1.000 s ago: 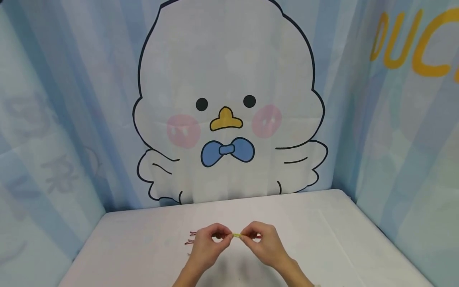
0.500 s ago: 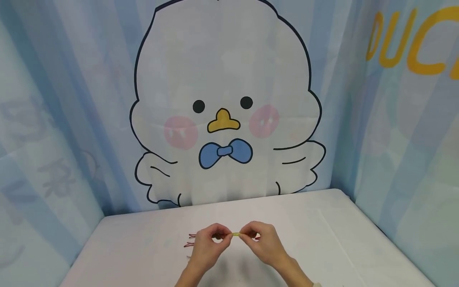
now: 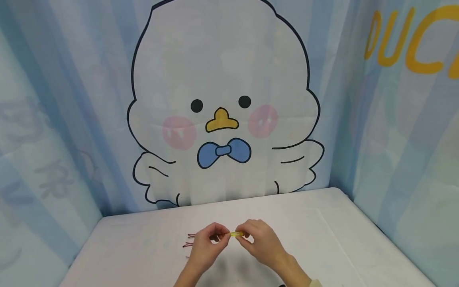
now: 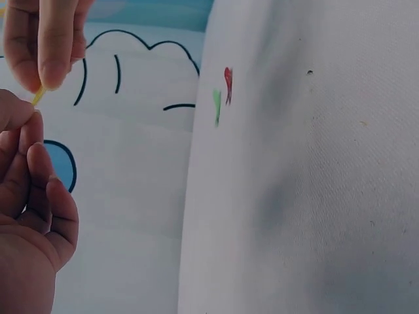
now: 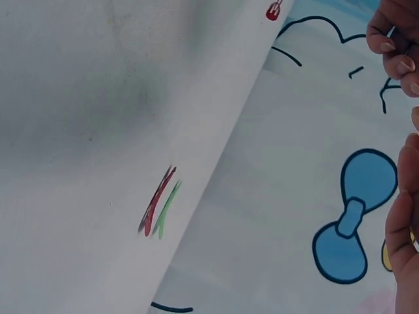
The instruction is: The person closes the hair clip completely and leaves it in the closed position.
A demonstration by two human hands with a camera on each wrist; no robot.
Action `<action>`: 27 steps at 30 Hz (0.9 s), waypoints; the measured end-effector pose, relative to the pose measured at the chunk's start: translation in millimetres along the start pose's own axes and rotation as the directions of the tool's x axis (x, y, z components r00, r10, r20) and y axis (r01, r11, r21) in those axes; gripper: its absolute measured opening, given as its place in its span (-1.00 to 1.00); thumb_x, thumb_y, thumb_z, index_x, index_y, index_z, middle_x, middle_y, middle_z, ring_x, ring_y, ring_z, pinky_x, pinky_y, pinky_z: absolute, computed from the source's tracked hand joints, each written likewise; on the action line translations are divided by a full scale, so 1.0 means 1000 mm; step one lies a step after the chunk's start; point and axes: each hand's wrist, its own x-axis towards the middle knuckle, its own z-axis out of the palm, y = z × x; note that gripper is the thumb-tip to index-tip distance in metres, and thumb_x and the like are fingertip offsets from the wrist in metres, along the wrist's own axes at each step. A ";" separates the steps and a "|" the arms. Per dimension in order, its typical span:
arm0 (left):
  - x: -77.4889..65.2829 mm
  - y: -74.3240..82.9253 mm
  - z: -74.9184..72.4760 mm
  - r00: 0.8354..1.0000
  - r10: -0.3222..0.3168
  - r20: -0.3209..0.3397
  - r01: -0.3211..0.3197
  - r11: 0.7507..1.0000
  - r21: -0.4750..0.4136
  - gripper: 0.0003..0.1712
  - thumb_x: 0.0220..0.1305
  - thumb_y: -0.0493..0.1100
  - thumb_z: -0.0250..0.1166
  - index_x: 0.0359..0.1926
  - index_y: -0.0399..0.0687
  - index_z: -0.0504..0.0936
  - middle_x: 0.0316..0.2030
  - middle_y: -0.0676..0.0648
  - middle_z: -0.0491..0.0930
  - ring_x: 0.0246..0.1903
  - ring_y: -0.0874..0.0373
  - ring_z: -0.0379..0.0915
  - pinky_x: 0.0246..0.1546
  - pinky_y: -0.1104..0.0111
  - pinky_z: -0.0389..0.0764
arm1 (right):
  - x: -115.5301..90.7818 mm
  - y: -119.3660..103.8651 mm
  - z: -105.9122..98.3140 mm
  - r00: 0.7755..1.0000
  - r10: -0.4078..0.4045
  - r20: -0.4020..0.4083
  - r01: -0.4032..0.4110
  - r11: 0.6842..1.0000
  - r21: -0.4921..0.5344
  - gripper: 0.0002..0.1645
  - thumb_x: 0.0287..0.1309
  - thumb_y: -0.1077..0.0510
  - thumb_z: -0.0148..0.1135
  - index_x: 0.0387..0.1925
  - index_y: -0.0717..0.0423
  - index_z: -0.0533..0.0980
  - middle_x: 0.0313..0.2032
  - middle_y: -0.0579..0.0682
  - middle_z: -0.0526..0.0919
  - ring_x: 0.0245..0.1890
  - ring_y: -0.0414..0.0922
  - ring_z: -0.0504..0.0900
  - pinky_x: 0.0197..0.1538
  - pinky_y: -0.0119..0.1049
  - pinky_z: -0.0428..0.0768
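Note:
A yellow snap hair clip [image 3: 235, 234] is held between both hands above the table, its thin legs showing between the fingertips in the head view. My left hand [image 3: 209, 244] pinches one end with thumb and index finger. At the other end, the fingertips of my right hand [image 3: 262, 243] pinch it. In the left wrist view, a small yellow part of the clip [image 4: 39, 96] shows between the right hand [image 4: 55, 42] above and the left hand [image 4: 26, 196] below. Only the hands' edges appear in the right wrist view, where the clip is hidden.
Red hair clips [image 3: 188, 244] lie on the white table [image 3: 322, 239] to the left of my left hand. A red clip [image 4: 228, 84] and a green clip [image 4: 217, 106] lie side by side toward the right. A curtain with a printed duck [image 3: 224, 71] stands behind the table.
My right hand's fingers have shifted along the yellow hair clip and turned slightly, and more of the clip now shows. The left hand keeps its pinch. The head view has drifted slightly.

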 end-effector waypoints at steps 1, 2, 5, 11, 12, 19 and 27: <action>0.000 0.000 -0.001 1.000 0.006 0.001 -0.006 1.000 0.002 -0.92 0.24 -0.30 0.41 -0.25 -0.12 0.67 -0.38 0.08 0.59 -0.35 0.21 0.49 -0.27 0.39 0.56 | 0.000 0.001 -0.001 1.000 0.001 0.002 -0.001 1.000 -0.004 -0.65 -0.15 0.35 0.60 -0.33 0.01 0.63 -0.43 -0.24 0.61 -0.45 -0.30 0.53 -0.31 -0.46 0.49; 0.000 -0.001 -0.003 1.000 0.009 0.000 -0.009 1.000 0.004 -0.91 0.25 -0.28 0.40 -0.23 -0.12 0.67 -0.38 0.08 0.59 -0.34 0.21 0.49 -0.27 0.38 0.56 | 0.000 0.001 -0.001 1.000 0.006 0.006 -0.006 1.000 -0.007 -0.66 -0.14 0.35 0.60 -0.33 0.01 0.63 -0.43 -0.23 0.62 -0.45 -0.31 0.53 -0.31 -0.46 0.49; -0.002 -0.003 -0.011 1.000 0.000 -0.011 0.000 1.000 0.017 -0.89 0.26 -0.26 0.40 -0.20 -0.11 0.66 -0.36 0.08 0.60 -0.33 0.21 0.49 -0.25 0.37 0.56 | -0.001 0.003 -0.005 0.999 0.045 0.021 -0.044 0.999 -0.013 -0.67 -0.13 0.34 0.60 -0.32 0.00 0.64 -0.41 -0.25 0.63 -0.43 -0.33 0.53 -0.33 -0.48 0.49; -0.011 -0.012 -0.036 0.995 -0.080 -0.057 0.081 0.996 0.031 -0.90 0.25 -0.28 0.40 -0.21 -0.12 0.66 -0.36 0.05 0.60 -0.32 0.19 0.48 -0.27 0.36 0.54 | -0.007 0.011 -0.013 0.996 0.083 0.014 -0.083 0.996 -0.010 -0.64 -0.16 0.36 0.60 -0.33 -0.02 0.64 -0.39 -0.26 0.62 -0.42 -0.33 0.52 -0.33 -0.45 0.49; -0.012 -0.015 -0.040 0.994 -0.095 -0.056 0.097 0.995 0.034 -0.90 0.25 -0.28 0.40 -0.21 -0.12 0.67 -0.35 0.05 0.60 -0.32 0.18 0.48 -0.26 0.36 0.54 | -0.009 0.013 -0.014 0.997 0.083 0.009 -0.083 0.997 -0.008 -0.63 -0.16 0.36 0.60 -0.33 -0.02 0.64 -0.39 -0.27 0.62 -0.42 -0.32 0.52 -0.33 -0.44 0.49; -0.023 -0.029 -0.058 0.981 -0.194 -0.025 0.195 0.980 0.044 -0.90 0.29 -0.28 0.37 -0.18 -0.17 0.66 -0.25 -0.05 0.66 -0.26 0.07 0.49 -0.22 0.35 0.55 | -0.019 0.020 -0.019 0.991 0.130 0.008 -0.131 0.991 0.014 -0.62 -0.15 0.37 0.60 -0.32 -0.05 0.64 -0.38 -0.28 0.62 -0.43 -0.29 0.53 -0.39 -0.45 0.49; -0.025 -0.036 -0.070 0.984 -0.171 -0.040 0.174 0.980 0.096 -0.87 0.28 -0.28 0.38 -0.15 -0.14 0.68 -0.30 0.05 0.65 -0.25 0.13 0.51 -0.25 0.34 0.53 | -0.022 0.030 -0.022 0.985 0.173 0.003 -0.173 0.985 0.023 -0.61 -0.16 0.38 0.60 -0.31 -0.03 0.65 -0.39 -0.30 0.62 -0.44 -0.29 0.53 -0.37 -0.33 0.49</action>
